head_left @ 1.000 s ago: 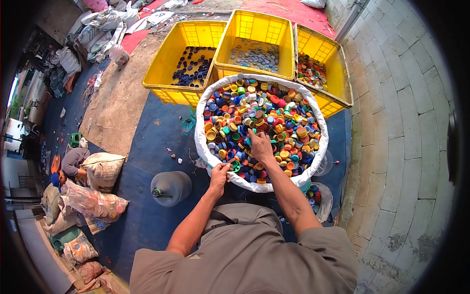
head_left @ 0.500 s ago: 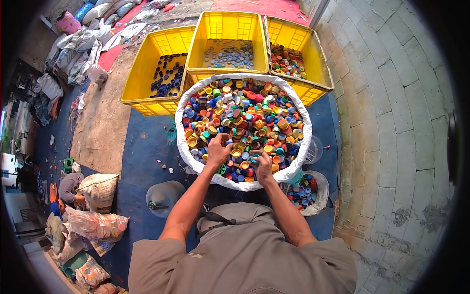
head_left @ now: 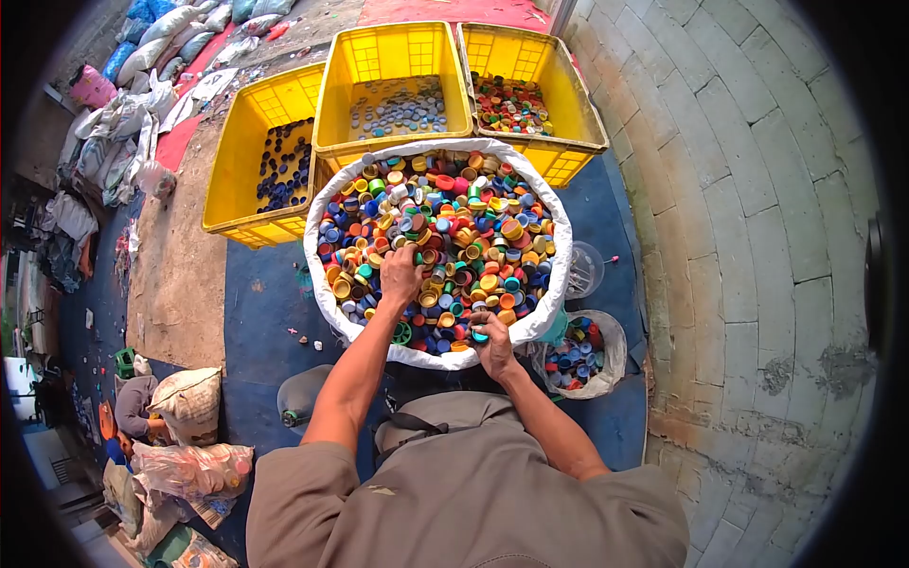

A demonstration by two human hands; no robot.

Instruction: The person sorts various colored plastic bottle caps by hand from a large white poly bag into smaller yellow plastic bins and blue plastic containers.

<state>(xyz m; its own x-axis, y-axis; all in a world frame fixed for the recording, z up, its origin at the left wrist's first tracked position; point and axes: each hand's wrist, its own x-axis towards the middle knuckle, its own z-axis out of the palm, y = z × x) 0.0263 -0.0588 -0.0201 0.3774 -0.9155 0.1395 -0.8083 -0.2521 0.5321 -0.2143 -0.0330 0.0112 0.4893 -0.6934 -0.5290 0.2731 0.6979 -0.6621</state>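
Observation:
A round white sack [head_left: 564, 256] in front of me is heaped with bottle caps [head_left: 473, 222] of many colours. My left hand [head_left: 401, 276] reaches into the middle left of the heap, its fingers curled down among the caps; whether one is in them I cannot tell. Close to the sack's near rim, my right hand [head_left: 494, 345] is closed on a teal bottle cap [head_left: 480, 337], pinched between thumb and fingers. A green ring-shaped piece [head_left: 402, 333] lies between my hands, on the near left of the heap.
Behind the sack stand a left crate [head_left: 220, 180] with dark blue caps, a middle crate [head_left: 331, 95] with pale caps and a right crate [head_left: 585, 114] with red and mixed caps. A smaller bag [head_left: 611, 364] of caps sits right. A person [head_left: 137, 407] is among sacks at left.
My left hand has moved forward, deeper over the heap. My right hand has drawn back toward the near rim with the teal cap. The view has shifted slightly right.

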